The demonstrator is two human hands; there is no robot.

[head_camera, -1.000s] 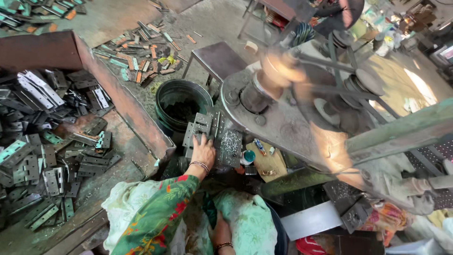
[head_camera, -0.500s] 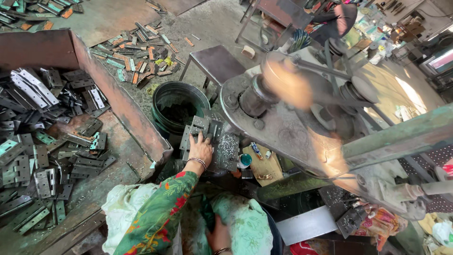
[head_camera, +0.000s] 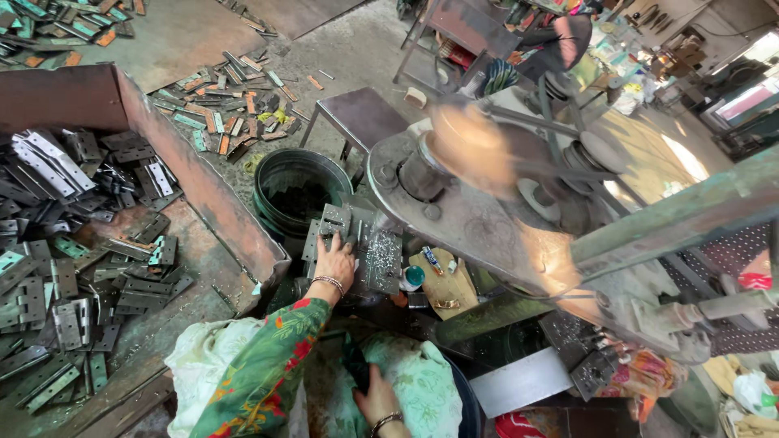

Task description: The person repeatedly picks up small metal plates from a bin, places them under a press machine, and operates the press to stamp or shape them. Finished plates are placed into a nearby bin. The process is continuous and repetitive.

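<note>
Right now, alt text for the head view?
Seen from above, a person's left hand rests on metal hinge plates at a drill press, while the right hand lies in their lap. A bin of hinges sits left, a dark bucket ahead.

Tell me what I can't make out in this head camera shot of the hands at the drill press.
Head view only:
- Left hand on the metal hinge plates: fingertips hidden, so its grip is unclear.
- Right hand: low in the lap, partly buried in cloth; what it holds cannot be told.
- Spinning pulley: motion-blurred.
- Drill point: hidden behind the machine head.
- Black bucket: contents too dark.
</note>
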